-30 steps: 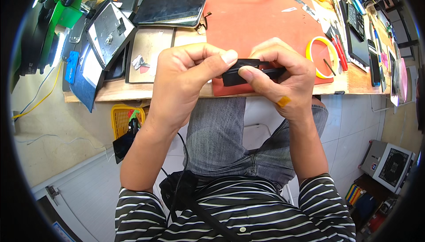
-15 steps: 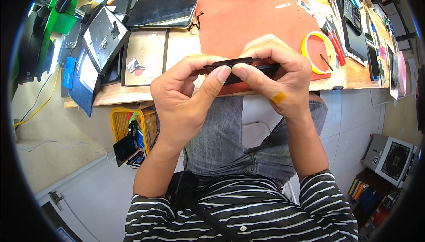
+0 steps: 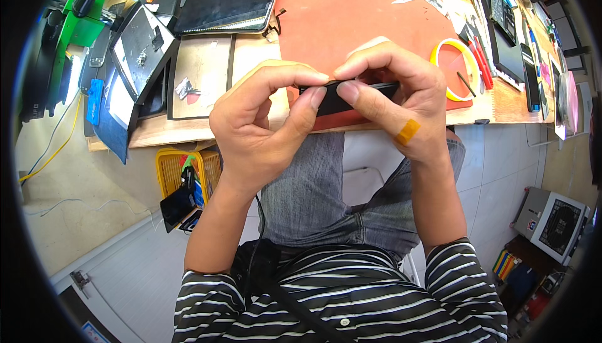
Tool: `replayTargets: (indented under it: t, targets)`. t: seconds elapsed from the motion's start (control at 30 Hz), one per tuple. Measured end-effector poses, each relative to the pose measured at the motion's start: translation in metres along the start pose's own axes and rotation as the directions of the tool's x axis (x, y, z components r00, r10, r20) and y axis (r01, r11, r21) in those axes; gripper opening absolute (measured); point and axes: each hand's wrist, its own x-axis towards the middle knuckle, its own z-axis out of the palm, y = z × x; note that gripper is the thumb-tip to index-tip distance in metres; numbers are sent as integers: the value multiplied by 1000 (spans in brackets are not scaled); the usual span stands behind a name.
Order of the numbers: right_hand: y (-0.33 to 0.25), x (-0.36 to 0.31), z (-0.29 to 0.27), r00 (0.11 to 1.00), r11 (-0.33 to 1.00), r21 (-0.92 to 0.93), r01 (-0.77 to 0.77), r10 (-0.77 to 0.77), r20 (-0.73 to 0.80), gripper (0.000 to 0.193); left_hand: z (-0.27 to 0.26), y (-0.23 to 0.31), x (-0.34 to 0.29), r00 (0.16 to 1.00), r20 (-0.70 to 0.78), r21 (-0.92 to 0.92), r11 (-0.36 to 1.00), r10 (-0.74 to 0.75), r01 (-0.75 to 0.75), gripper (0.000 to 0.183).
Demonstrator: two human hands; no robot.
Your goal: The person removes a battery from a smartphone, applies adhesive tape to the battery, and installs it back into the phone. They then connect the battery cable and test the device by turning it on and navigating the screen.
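Above the near edge of the orange-red mat (image 3: 370,17), a thin black flat piece (image 3: 333,106) is held tilted between my two hands. Its exact kind does not show, since fingers cover much of it. My left hand (image 3: 254,120) is closed, with thumb and forefinger pinching its left end. My right hand (image 3: 407,92) is closed too, its thumb pressed on the top edge and the fingers curled behind. A strip of amber tape (image 3: 407,131) is stuck near the base of my right thumb.
A dark tablet-like device (image 3: 229,9) lies left of the mat. Right of my hands are a yellow-white tape ring (image 3: 439,61) and red-handled tools (image 3: 483,64). A green stand (image 3: 88,17) rises at far left. Below the table's edge is a yellow basket (image 3: 169,174).
Both hands have risen slightly. The left forefinger has straightened along the top edge, and the black strip that showed above the thumbs is now mostly covered by the fingers.
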Motion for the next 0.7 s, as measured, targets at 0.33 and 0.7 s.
replayTargets:
  t: [0.33,0.7]
  targets:
    - [5,2,0,993,992,-33,119,-119,-2,14,-10,-3,8,977,80,249,945,200,-213,26]
    - [7,0,-1,986,982,-82,168,-167,10,13,-22,26,23,949,97,16,954,-300,300,16]
